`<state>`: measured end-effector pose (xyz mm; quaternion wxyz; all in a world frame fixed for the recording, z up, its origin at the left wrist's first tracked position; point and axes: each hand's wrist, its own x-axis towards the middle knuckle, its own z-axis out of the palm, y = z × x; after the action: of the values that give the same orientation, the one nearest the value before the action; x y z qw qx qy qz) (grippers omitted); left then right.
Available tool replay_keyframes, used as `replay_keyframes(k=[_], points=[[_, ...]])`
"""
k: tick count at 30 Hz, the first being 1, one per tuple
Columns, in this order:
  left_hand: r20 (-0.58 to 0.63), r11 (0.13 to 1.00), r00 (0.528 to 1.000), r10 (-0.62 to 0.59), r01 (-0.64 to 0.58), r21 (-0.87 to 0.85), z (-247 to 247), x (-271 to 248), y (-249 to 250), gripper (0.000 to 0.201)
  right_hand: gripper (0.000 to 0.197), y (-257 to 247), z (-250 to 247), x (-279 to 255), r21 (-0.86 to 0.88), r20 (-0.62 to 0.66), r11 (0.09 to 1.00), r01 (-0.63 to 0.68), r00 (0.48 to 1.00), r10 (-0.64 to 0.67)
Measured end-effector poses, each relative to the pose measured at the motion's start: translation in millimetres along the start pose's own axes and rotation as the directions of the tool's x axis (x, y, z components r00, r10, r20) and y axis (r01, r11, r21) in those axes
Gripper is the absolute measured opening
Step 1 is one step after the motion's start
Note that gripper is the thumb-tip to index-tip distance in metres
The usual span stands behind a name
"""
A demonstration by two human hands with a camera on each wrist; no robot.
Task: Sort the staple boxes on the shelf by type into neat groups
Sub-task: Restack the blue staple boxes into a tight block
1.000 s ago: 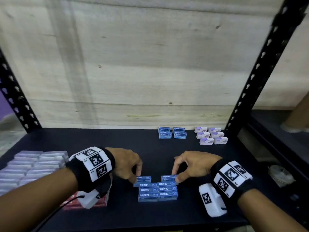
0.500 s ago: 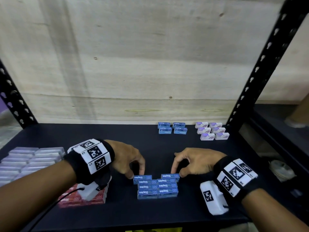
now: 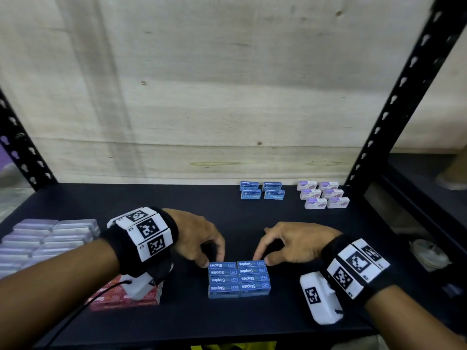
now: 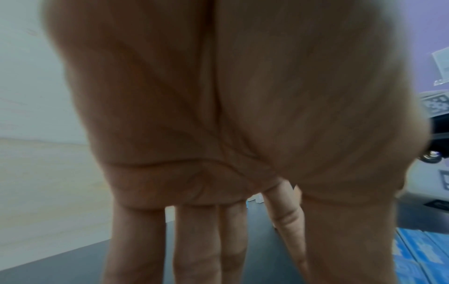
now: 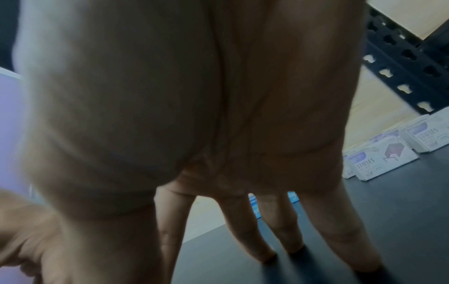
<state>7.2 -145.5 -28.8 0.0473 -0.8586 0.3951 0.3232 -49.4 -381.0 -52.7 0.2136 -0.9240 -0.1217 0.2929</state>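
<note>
1. Since half a second ago: the two far boxes of the blue stack [image 3: 238, 279] have been pushed together; the gap between them is closed. Both hands sit closer together at the stack's far edge.
2. Writing: "Staples" reads upside down on each blue box top. White boxes [image 5: 381, 163] at the shelf's back right read "STAPLES". The red boxes [image 3: 121, 298] under the left wrist carry print too blurred to read fully.
3. Left hand [image 3: 195, 238]: fingers curled down, tips touching the far-left blue box; whether it pinches, cannot tell.
4. Right hand [image 3: 294, 242]: fingers bent down, thumb and forefinger at the far-right blue box's end; grip unclear.
5. Stack sits front centre of the black shelf [image 3: 177, 203]; a smaller blue group [image 3: 261, 190] stands at the back.
</note>
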Motion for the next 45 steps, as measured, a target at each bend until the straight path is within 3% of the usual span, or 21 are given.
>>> replay_keyframes(k=[11,16,23,25,28,30,40,45], points=[[0.004,0.997,0.998,-0.069,0.069,-0.017,-3,0,1,0.035,0.028,0,-1,0,0.043,-0.025,0.997,-0.059,0.998,0.06],[-0.059,0.979,0.983,-0.176,0.168,-0.116,-15,15,-4,0.032,0.029,7,-2,2,0.058,-0.081,0.993,-0.101,0.991,0.106],[-0.231,0.975,0.954,-0.193,0.159,-0.158,-49,61,-5,0.026,0.017,21,-25,14,0.088,-0.182,0.991,-0.106,0.976,0.12],[-0.308,0.982,0.933,-0.187,0.166,-0.094,-60,75,-4,0.028,0.014,29,-40,22,0.025,-0.273,0.99,-0.142,0.951,0.143],[-0.414,0.973,0.892,-0.183,0.224,0.053,-69,97,-5,0.036,0.019,45,-61,36,-0.061,-0.466,0.964,-0.257,0.862,0.2],[-0.444,0.955,0.876,-0.19,0.269,0.123,-71,112,-6,0.041,0.023,53,-71,46,-0.12,-0.525,0.942,-0.314,0.825,0.208],[-0.49,0.931,0.846,-0.209,0.326,0.166,-65,146,-15,0.029,0.021,64,-78,85,-0.246,-0.532,0.893,-0.377,0.823,0.201],[-0.47,0.95,0.859,-0.204,0.289,0.116,-61,137,-16,0.024,0.021,56,-76,84,-0.253,-0.521,0.888,-0.384,0.828,0.21]])
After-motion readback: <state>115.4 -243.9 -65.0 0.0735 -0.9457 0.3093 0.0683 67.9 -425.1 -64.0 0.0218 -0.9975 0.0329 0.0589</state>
